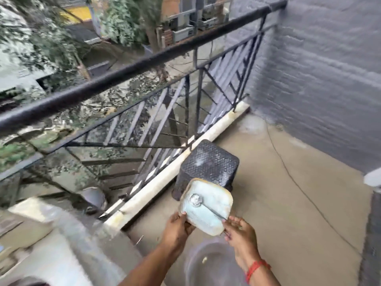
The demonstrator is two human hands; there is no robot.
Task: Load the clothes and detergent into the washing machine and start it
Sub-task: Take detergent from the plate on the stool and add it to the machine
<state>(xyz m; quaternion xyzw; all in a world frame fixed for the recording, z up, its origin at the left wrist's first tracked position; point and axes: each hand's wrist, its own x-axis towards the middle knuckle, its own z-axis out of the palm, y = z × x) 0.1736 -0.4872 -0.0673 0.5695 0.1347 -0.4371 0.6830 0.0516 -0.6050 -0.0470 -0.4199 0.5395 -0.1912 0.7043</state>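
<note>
On a balcony, a person's two bare hands hold up a squarish, pale blue container (207,206) with rounded corners and a yellowed rim, its open face turned toward the camera. The left hand (177,226) grips the container's lower left edge, fingers curled round it, while the right hand (240,232) pinches its lower right corner; a red thread (255,269) circles the right wrist. A small grey lump (195,200) sits inside the container, with a thin dark line running from it toward the right hand; what it is cannot be told through the blur. Just below the hands lies a round, greyish tub (212,265), partly hidden by the right forearm. At lower left, the white top of a washing machine (51,244) fills the corner, blurred. Right behind the container, an upturned dark basket (208,166) with a dotted surface stands on the tan concrete floor (288,193), just beside the pale kerb (179,166) under the railing. A thin wire (288,172) trails across the floor. The black metal railing (123,73) runs diagonally across the frame to a grey ribbed wall (319,69) at right. Beyond it are trees (51,42) and buildings (185,17).
</note>
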